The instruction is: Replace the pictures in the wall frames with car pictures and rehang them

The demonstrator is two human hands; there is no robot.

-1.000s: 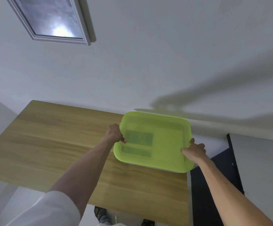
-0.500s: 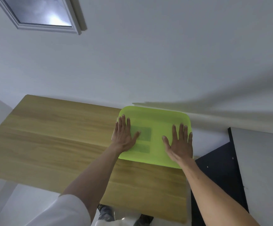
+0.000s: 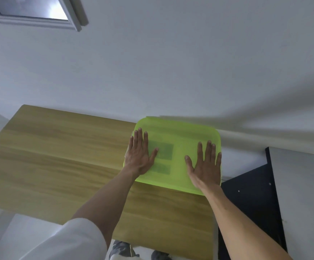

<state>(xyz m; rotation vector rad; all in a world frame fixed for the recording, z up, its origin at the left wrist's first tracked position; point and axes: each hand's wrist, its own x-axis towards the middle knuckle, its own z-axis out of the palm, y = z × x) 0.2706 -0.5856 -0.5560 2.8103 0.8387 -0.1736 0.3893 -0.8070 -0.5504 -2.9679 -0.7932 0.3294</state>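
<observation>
Frame on the wall is your task's thing, and it hangs high at the upper left of the head view, well apart from both of your hands and only partly in shot; what picture it holds is too blurred to tell. From your fingers it lies up and to the left, so your left hand is the nearer one for any reach toward it. Its visible lower edge runs slanted in this view, though the wide lens may cause that.

Below it, the wooden table stands against the wall. On the table's far right corner sits a green lid, apparently over a container you cannot see into; darker rectangles show faintly through it. Your left hand rests flat on the lid's left side, fingers straight and close together, thumb spread. Your right hand lies flat on the lid's right side, fingers straight and slightly fanned. Neither hand grips anything.

Judging from this, you are pressing the lid, and the frame is not yet taken down. A dark panel stands right of the table.
</observation>
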